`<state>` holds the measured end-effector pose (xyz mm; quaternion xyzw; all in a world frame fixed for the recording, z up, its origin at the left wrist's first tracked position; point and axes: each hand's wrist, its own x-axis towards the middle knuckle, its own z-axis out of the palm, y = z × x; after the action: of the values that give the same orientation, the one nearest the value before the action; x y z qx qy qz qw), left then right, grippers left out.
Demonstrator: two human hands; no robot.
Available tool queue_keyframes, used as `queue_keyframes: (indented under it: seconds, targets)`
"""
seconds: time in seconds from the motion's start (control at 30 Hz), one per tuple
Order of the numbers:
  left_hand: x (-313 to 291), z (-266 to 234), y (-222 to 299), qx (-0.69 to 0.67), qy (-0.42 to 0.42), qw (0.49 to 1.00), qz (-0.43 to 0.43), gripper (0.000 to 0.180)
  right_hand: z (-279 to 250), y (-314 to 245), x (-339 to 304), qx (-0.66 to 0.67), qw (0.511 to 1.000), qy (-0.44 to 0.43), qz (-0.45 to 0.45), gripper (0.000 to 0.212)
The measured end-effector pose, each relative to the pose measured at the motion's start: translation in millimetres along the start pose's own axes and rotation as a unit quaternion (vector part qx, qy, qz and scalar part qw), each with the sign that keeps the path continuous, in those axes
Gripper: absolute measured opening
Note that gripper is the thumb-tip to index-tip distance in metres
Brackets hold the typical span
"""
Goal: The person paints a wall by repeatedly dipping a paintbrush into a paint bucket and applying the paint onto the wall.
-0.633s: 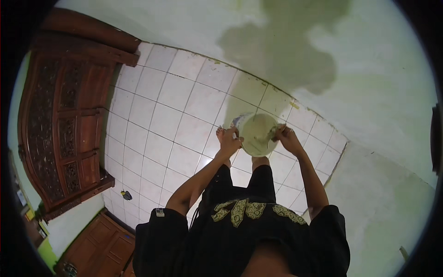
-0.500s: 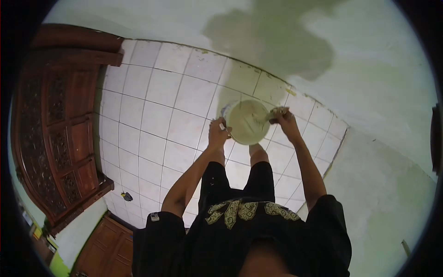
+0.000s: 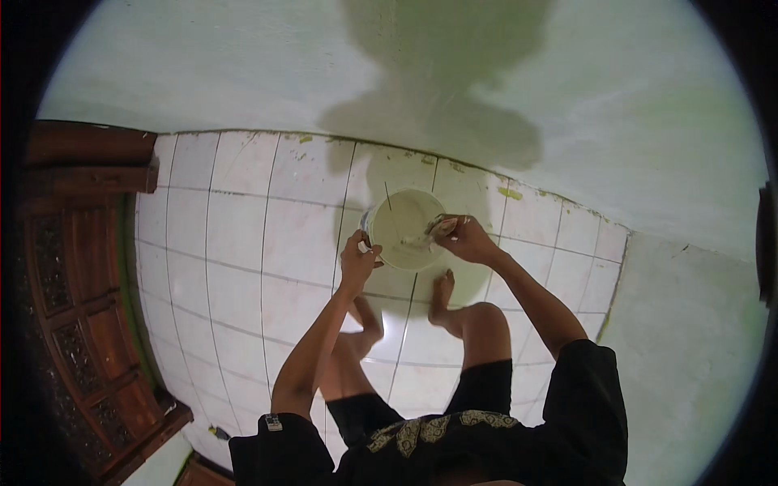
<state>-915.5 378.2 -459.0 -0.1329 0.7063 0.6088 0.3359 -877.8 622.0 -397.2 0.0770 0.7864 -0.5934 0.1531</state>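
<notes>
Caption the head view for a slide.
Left hand on a pale bucket, right hand holding a white-smeared tool at its opposite side, white floor tiles around.

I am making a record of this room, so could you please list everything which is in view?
Bucket: 1, whitish, between the hands
Smeared tool: 1, whitish, over the bucket, kind unclear
Thin strip: 1, dark, at bucket's far rim
Carved wooden furniture: 1, reddish brown, left
Wooden piece: 1, brown, lower left, cut off
Small object: 1, dark and yellow, floor, lower left
Object at edge: 1, dark, far right
Tiled floor: 1, white, centre
Walls: 2, patchy pale green, top and right
Shadow: 1 large, greyish green, top wall and floor
Shirt: 1, black, patterned patches, bottom
Shorts: 1, black, lower centre
Legs: 2, bare-footed, below bucket
Left hand: 1, bucket's left rim
Right hand: 1, holding tool
</notes>
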Motion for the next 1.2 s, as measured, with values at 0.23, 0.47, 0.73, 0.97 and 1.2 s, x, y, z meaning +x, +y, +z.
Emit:
queue_keyframes:
  seconds: [0.23, 0.47, 0.73, 0.97, 1.2]
  targets:
    - [104.0, 4.8, -49.0, 0.076, -0.113, 0.989, 0.054, 0.019, 8.7, 111.5, 54.9, -0.016, 1.0, -0.021, -0.015, 0.015]
    - [150.1, 2.7, -90.5, 0.055, -0.169, 0.983, 0.037, 0.017, 10.8, 168.7, 60.4, 0.022, 0.997, 0.0, -0.08, 0.011]
    - [170.0, -10.4, -116.6, 0.022, -0.182, 0.983, 0.015, 0.025, 38.8, 158.0, 21.3, -0.339, 0.864, 0.004, -0.372, 0.015]
    - [176.2, -19.5, -116.7, 0.062, -0.198, 0.978, 0.005, 0.024, 45.0, 157.2, 10.7, -0.294, 0.906, 0.008, -0.305, 0.015]
    - [170.5, -26.3, -97.9, 0.257, -0.249, 0.934, -0.016, 0.06, 9.0, 191.9, 39.2, -0.257, 0.933, 0.114, -0.223, 0.014]
